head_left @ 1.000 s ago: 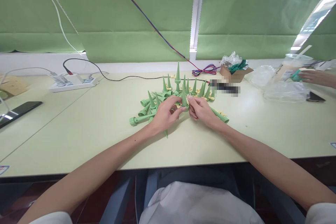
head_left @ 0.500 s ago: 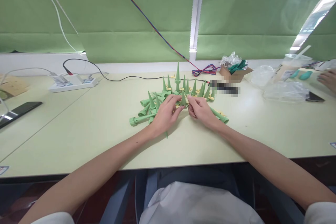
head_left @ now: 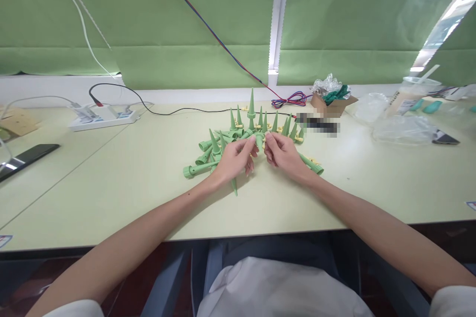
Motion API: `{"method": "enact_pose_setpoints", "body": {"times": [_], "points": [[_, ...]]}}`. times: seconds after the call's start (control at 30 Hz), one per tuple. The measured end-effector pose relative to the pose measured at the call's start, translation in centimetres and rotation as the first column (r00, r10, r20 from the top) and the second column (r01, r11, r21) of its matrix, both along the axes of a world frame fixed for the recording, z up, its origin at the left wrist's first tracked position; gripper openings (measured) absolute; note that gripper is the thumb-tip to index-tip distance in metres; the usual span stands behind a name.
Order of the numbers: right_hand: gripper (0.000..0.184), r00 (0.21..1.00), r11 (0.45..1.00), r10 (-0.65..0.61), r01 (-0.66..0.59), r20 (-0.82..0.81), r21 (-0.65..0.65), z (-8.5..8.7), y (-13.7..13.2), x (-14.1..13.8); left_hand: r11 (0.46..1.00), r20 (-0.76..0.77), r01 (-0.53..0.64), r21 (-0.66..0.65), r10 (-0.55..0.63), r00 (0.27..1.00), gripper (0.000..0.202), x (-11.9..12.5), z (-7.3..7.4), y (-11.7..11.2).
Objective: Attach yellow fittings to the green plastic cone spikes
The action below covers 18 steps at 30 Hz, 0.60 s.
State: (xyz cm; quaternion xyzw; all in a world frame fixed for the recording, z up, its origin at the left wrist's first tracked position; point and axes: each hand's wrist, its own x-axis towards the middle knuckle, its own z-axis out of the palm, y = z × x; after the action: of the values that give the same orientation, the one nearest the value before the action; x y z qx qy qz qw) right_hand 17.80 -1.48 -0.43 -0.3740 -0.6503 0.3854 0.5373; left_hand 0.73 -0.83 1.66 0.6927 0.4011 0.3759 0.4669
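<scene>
My left hand (head_left: 238, 157) pinches a green plastic watering spike (head_left: 260, 142) between thumb and fingers, its wide collar up and its tapered end down. Close at its right side is my right hand (head_left: 283, 152), thumb and forefinger pressed together. A speck of yellow shows by those fingertips, but what they grip is too small to make out. Around both hands spreads a group of similar spikes. Several stand with points up, such as a tall one (head_left: 252, 106) behind; others lie flat, like the tube with a ribbed cap (head_left: 193, 170) on the left. Small yellow valves (head_left: 314, 161) sit among them.
A power strip (head_left: 106, 118) and a dark phone (head_left: 28, 158) are on the left. Toward the back right stand a small cardboard box (head_left: 333, 105), a bundled cable (head_left: 293, 100), a drink cup (head_left: 405, 99) and plastic bags (head_left: 403, 130). The table's front edge runs before me.
The spike in my left hand has turned from point up to point down. My left fingers have shifted their hold. Another person's hand at the far right has left the view.
</scene>
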Motion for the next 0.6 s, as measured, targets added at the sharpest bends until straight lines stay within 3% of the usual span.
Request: {"method": "enact_pose_setpoints", "body": {"times": [0.17,0.6], "points": [[0.051,0.998,0.999,0.027,-0.028,0.064,0.016,0.05,-0.17,0.14,0.996,0.041,0.052,-0.077,-0.049,0.998,0.051,-0.19,-0.32,0.17],[0.051,0.997,0.999,0.044,-0.044,0.057,0.001,0.13,-0.21,0.27,0.989,0.090,0.110,-0.100,-0.102,0.991,0.048,-0.42,-0.56,0.37]]}}
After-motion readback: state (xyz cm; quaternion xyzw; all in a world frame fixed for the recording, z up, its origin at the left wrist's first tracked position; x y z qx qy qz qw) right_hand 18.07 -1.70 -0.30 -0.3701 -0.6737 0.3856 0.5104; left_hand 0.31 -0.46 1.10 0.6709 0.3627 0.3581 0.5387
